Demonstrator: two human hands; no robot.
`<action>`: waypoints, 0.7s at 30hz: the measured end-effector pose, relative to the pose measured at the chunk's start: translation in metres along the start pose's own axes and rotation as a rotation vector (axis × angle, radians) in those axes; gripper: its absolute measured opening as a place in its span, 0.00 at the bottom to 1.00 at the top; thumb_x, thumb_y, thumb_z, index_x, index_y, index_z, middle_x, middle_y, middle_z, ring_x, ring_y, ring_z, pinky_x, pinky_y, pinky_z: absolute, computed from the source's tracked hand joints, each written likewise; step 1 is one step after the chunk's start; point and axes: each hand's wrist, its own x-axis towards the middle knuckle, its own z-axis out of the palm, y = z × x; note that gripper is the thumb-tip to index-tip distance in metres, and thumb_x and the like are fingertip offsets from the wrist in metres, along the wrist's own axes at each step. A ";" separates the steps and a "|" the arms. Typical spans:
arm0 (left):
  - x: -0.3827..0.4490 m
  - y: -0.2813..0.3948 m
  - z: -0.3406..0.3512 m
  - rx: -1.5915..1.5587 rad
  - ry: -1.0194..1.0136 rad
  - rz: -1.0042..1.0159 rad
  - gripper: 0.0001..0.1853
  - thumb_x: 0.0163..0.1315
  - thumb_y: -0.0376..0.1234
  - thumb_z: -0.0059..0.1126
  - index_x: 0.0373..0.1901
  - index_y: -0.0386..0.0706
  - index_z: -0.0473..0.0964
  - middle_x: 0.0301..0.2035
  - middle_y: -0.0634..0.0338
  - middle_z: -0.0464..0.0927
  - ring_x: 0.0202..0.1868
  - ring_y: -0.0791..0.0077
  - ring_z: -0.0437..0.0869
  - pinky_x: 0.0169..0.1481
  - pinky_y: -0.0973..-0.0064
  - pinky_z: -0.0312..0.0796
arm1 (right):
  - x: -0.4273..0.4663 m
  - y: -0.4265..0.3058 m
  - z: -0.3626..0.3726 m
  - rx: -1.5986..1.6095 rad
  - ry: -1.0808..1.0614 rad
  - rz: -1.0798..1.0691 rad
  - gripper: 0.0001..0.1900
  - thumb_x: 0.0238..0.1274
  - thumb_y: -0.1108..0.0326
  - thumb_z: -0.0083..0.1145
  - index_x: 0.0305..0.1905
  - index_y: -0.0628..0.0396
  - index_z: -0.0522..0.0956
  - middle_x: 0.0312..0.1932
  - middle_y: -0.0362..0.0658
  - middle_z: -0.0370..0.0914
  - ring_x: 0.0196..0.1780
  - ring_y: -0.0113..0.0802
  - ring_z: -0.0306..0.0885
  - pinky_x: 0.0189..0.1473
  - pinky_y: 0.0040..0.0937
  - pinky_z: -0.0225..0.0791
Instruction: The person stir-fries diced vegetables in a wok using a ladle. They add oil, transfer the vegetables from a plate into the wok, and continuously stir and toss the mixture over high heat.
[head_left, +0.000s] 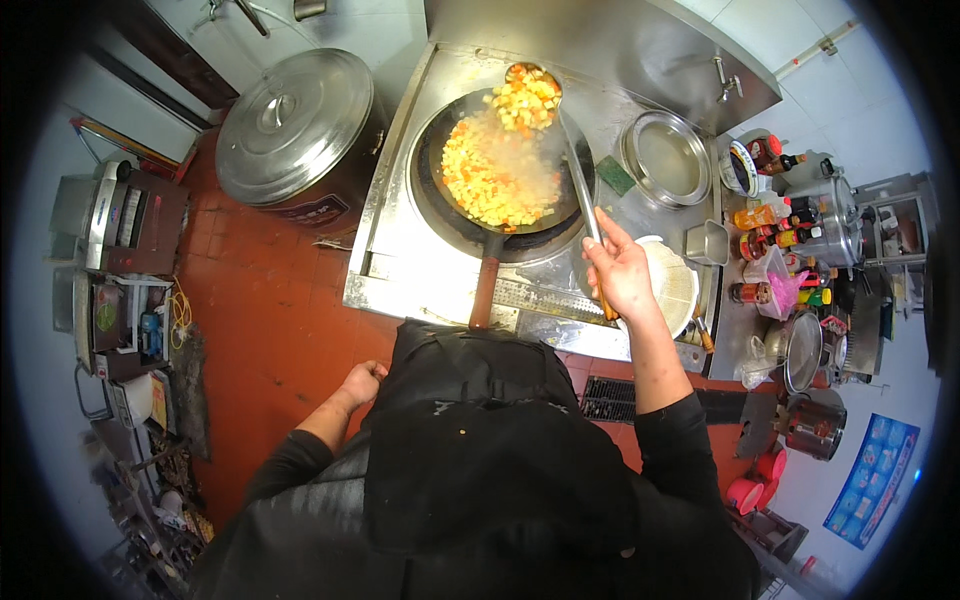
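Note:
My right hand (619, 264) grips the long metal handle of a ladle (576, 154), whose wooden end shows under the palm. Its bowl, heaped with diced yellow and orange vegetables (526, 96), is over the far rim of a wok (471, 124). More dice (491, 180) lie inside the wok, with steam rising off them. The wok sits on the round burner, and its wooden handle (486, 292) points toward me. Low beside my black apron (480, 375) is my left hand (364, 382), fingers curled; whether they touch the apron I cannot tell.
Right of the wok are a green scouring pad (616, 175), a metal basin (667, 157), a white strainer (670, 289) and a small metal container (706, 242). Several sauce bottles (757, 216) crowd the side counter. A large lidded pot (296, 127) stands left of the stove (397, 247).

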 end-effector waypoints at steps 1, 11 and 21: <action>0.003 0.006 0.000 -0.012 -0.022 0.007 0.06 0.78 0.25 0.52 0.43 0.38 0.80 0.33 0.59 0.83 0.33 0.74 0.81 0.39 0.73 0.75 | -0.004 -0.009 0.000 -0.042 0.043 -0.025 0.34 0.79 0.70 0.62 0.84 0.59 0.65 0.33 0.38 0.80 0.23 0.21 0.72 0.23 0.26 0.69; 0.020 0.030 -0.016 0.178 0.007 0.153 0.13 0.79 0.22 0.43 0.45 0.37 0.81 0.33 0.58 0.82 0.33 0.73 0.80 0.39 0.70 0.75 | -0.028 0.000 0.028 -0.534 0.368 -0.652 0.34 0.81 0.68 0.58 0.85 0.56 0.62 0.70 0.62 0.80 0.65 0.53 0.86 0.67 0.41 0.78; 0.003 0.014 -0.030 0.009 -0.007 -0.020 0.15 0.74 0.19 0.40 0.47 0.36 0.79 0.33 0.54 0.82 0.34 0.67 0.82 0.41 0.68 0.77 | -0.039 0.118 0.066 -0.521 0.163 -0.192 0.36 0.83 0.68 0.54 0.88 0.46 0.55 0.69 0.67 0.78 0.69 0.65 0.81 0.66 0.50 0.76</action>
